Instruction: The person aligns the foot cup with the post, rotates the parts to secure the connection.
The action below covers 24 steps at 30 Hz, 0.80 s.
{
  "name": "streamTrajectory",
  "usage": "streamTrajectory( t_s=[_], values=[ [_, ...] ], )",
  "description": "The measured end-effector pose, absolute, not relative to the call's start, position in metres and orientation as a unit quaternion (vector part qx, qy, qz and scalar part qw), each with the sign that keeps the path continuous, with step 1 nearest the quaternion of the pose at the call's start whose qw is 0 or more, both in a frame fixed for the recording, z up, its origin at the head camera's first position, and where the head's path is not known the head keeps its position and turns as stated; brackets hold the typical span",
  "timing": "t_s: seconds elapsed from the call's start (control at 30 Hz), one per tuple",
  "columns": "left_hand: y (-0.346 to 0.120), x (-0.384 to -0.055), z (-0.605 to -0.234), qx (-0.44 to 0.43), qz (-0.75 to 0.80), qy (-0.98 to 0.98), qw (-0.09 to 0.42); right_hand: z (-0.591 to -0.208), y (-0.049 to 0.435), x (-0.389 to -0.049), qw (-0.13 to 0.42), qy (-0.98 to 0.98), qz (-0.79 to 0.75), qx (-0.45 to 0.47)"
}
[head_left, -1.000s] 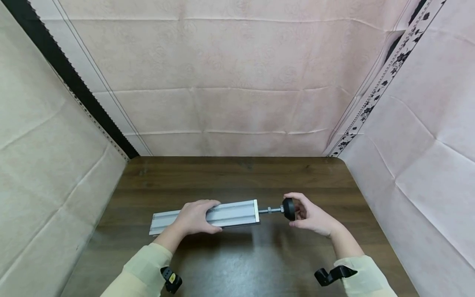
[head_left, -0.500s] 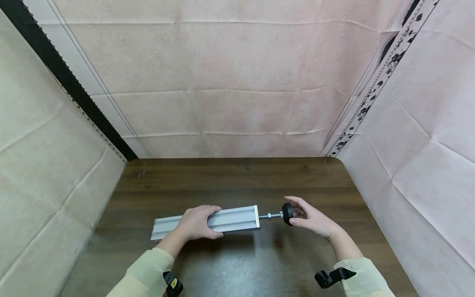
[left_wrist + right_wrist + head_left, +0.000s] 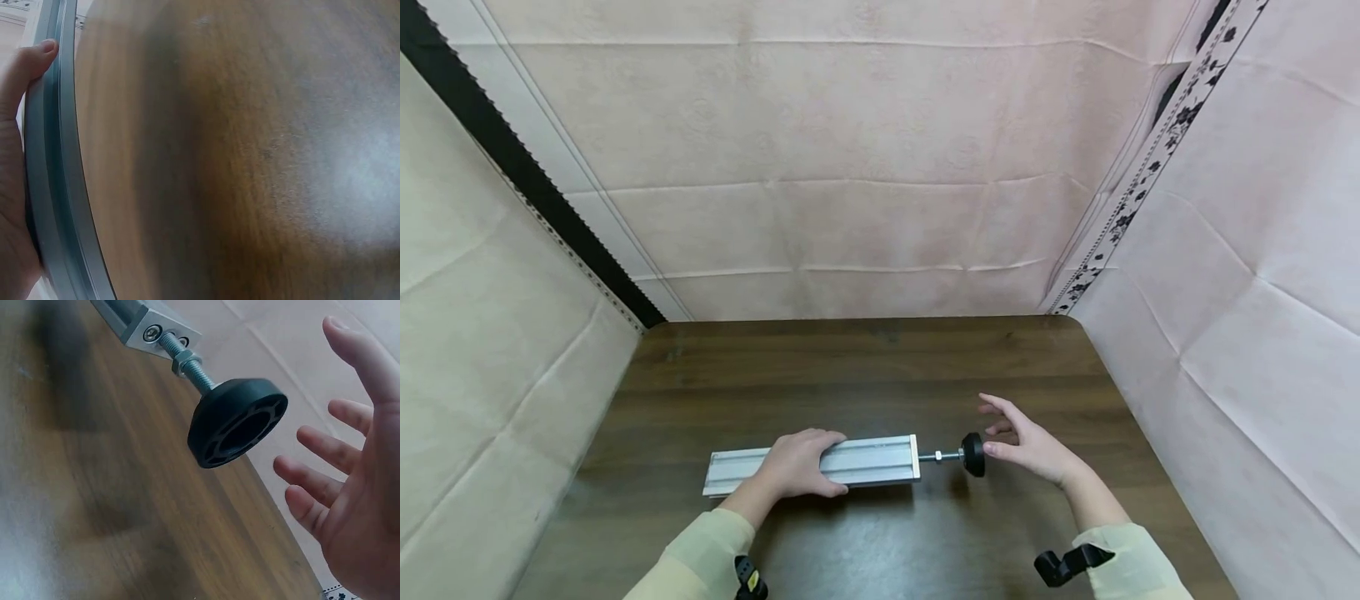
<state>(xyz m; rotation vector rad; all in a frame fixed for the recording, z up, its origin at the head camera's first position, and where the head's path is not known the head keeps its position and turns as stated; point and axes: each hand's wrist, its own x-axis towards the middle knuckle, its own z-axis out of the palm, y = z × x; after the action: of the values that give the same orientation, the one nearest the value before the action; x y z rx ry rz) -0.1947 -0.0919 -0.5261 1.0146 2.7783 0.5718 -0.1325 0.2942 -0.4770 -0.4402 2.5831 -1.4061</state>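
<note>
My left hand (image 3: 796, 465) grips a silver aluminium profile (image 3: 880, 460) from above, thumb on the near side and fingers over the far side. In the left wrist view the profile's grooved side (image 3: 56, 156) runs along the left edge with the thumb on it. A levelling foot (image 3: 973, 455) with a black round base sticks out of the profile's right end on a threaded rod (image 3: 201, 378). A hex nut (image 3: 184, 362) sits on that rod, near the end plate (image 3: 140, 334) with its screws. Beside the foot my right hand (image 3: 1033, 450) is spread, apart from it and holding nothing.
Beneath lies a brown wood-grain table (image 3: 850, 367); the profile casts a shadow on it. Pale cloth (image 3: 850, 225) hangs behind the table, with more cloth on both sides. Black camera mounts (image 3: 1071, 562) are strapped at both sleeves.
The profile and left hand have moved down in the head view, towards the near side. The right hand's fingers have come off the black foot and opened.
</note>
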Motion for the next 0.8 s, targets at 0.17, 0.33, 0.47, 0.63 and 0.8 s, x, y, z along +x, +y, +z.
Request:
streamTrajectory(
  t_s=[0.17,0.33,0.47,0.63,0.8],
  values=[
    [-0.089,-0.195,-0.539,0.34,0.173,0.923,0.053,-0.485,0.296,-0.13,0.04,0.884,-0.44,-0.154],
    [-0.086,-0.194,-0.55,0.337,0.173,0.924,0.053,-0.491,0.295,-0.127,0.004,0.923,-0.354,-0.147],
    [-0.085,-0.194,-0.553,0.334,0.17,0.925,0.056,-0.495,0.29,-0.125,-0.031,0.949,-0.276,-0.151],
    [-0.084,-0.194,-0.558,0.331,0.166,0.927,0.062,-0.501,0.288,-0.124,-0.047,0.966,-0.219,-0.131],
    [-0.083,-0.194,-0.565,0.325,0.162,0.929,0.071,-0.506,0.288,-0.121,-0.054,0.971,-0.199,-0.117]
  ],
)
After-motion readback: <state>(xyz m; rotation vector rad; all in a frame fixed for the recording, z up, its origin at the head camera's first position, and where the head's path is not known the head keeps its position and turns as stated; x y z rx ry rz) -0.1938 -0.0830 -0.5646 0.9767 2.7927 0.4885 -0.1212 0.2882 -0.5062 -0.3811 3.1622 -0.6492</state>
